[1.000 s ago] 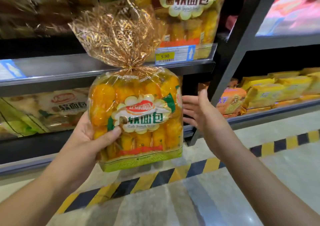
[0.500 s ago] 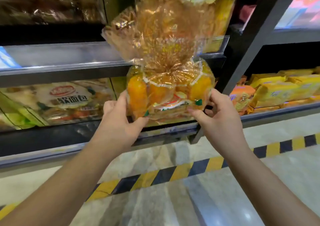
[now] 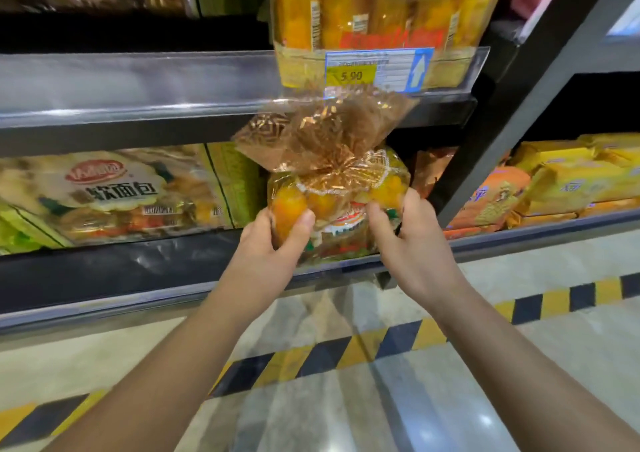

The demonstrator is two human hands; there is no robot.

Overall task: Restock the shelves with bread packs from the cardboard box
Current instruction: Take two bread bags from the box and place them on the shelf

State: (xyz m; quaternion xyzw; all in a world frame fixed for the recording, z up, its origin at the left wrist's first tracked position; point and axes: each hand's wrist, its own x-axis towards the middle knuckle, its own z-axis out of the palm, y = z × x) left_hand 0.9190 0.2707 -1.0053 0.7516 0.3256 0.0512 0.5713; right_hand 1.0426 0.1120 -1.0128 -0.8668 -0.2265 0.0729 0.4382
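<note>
Gripping one bread pack [image 3: 337, 206] of orange rolls, left hand [image 3: 268, 254] and right hand [image 3: 414, 247]; lower shelf [image 3: 138, 268] edge beneath.

Bread pack [image 3: 337, 188]: glossy crinkled clear plastic. Shelf edge [image 3: 138, 84]: shiny clear plastic strip. Floor [image 3: 346, 410]: polished, reflective.

A black metal lower shelf [image 3: 138, 271] with a clear plastic front rail carries a flat-lying clear bread pack [image 3: 114, 199], while the upper shelf [image 3: 138, 112] holds an upright yellow bread pack [image 3: 374, 12].
</note>
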